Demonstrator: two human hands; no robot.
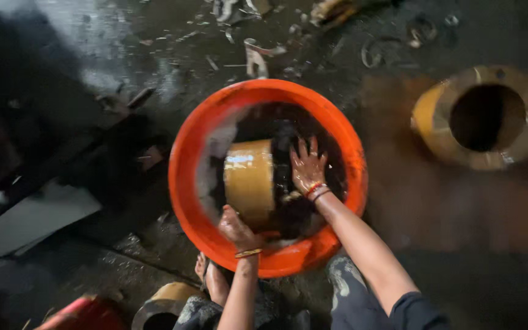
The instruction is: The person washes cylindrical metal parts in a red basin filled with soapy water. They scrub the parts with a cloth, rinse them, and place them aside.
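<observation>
A round orange plastic tub (181, 162) sits on the dark floor, filled with dark, foamy liquid. A yellow-brown cylindrical part (249, 177) lies on its side in the tub. My left hand (234, 227) grips the cylinder's near end, a bangle on the wrist. My right hand (307, 166), fingers spread, rests flat on the dark end face of the cylinder, bangles on that wrist too.
A second yellow hollow cylinder (481, 119) stands on the wet floor at the right. Another one (163, 305) sits by my foot (212, 278) at the bottom, next to a red object (80, 313). Scraps and debris (255, 58) litter the floor beyond the tub.
</observation>
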